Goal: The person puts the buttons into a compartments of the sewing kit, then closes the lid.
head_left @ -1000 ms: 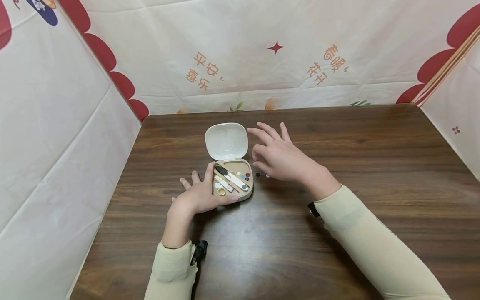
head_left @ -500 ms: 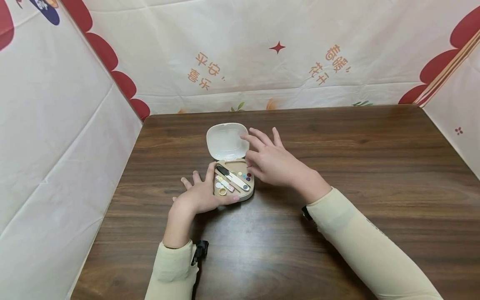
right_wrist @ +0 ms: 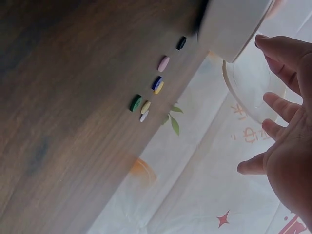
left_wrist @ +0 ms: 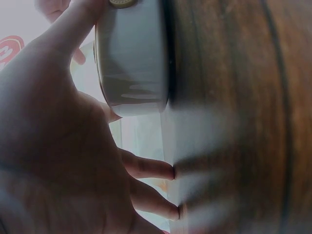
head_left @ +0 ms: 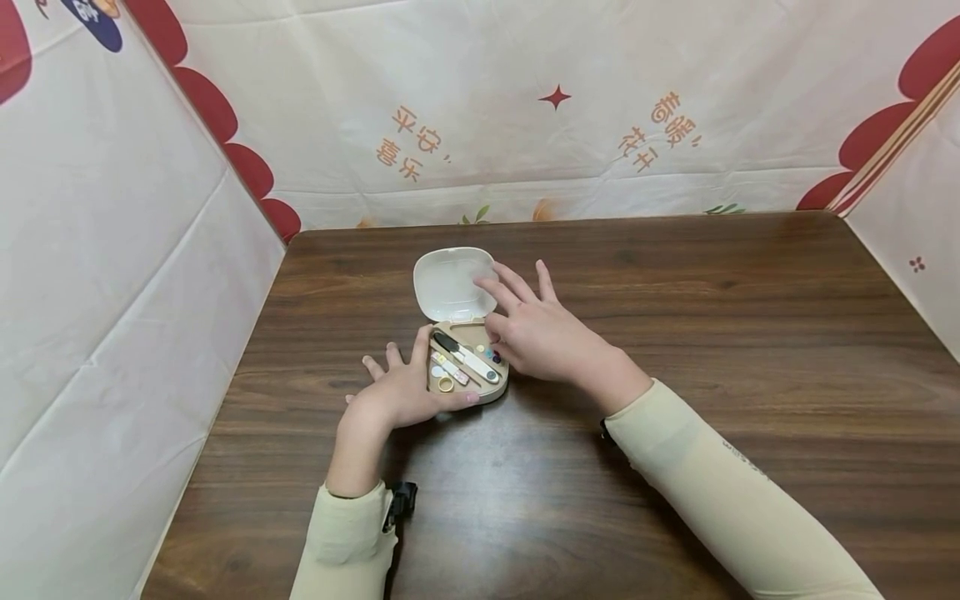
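A small white-and-beige sewing kit box [head_left: 491, 396] stands on the table with its white lid [head_left: 452, 283] tipped back. Inside lie thread snips [head_left: 467, 358], a rolled-looking printed strip [head_left: 448, 367], a gold ring-shaped piece [head_left: 446, 384] and several small buttons [head_left: 481, 349]. My left hand [head_left: 393, 396] grips the box, thumb along the near side and index finger at the left; its other fingers spread out, tips at the tabletop in the left wrist view. My right hand [head_left: 547, 337] hovers at the box's right side, thumb and index fingertips over the buttons. I cannot tell whether they hold one.
On the dark wooden table [head_left: 712, 333], a row of loose buttons lies right of the box, including a black button [right_wrist: 181, 43], a pink button [right_wrist: 163, 64] and a green button [right_wrist: 136, 103]. White printed cloth [head_left: 480, 100] hangs behind the table and along both sides.
My right hand has moved left from above the table buttons to the box, its fingertips now covering the red button there. My left hand and the box have stayed put.
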`<move>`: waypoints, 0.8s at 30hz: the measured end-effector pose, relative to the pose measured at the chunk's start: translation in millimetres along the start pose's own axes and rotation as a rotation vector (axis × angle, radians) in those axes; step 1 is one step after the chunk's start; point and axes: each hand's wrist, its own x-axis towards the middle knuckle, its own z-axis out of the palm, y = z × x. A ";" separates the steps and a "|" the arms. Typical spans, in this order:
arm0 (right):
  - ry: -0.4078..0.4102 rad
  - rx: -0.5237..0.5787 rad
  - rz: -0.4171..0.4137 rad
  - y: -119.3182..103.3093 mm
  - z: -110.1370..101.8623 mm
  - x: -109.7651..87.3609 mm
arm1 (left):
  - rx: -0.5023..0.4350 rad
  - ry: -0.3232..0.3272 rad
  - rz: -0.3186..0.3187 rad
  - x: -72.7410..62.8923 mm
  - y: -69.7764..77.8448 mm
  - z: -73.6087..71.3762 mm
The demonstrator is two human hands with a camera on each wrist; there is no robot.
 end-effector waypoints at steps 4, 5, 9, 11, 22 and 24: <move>-0.015 -0.037 -0.014 -1.2 2.5 0.7 | -0.001 0.001 0.001 0.5 0.3 0.3; -0.019 -0.041 -0.016 -1.5 3.1 1.0 | 0.000 0.003 0.001 0.6 0.2 0.5; -0.034 -0.052 -0.021 -1.8 4.9 1.5 | 0.002 0.004 0.001 0.8 -0.1 0.7; -0.035 -0.054 -0.022 -1.7 5.4 1.4 | 0.003 0.004 0.002 0.9 -0.3 0.7; -0.043 -0.056 -0.025 -1.8 5.9 2.5 | -0.003 0.003 0.004 1.6 -1.4 0.8; -0.052 -0.052 -0.020 -1.8 5.9 2.8 | 0.003 0.005 0.003 1.6 -1.4 0.9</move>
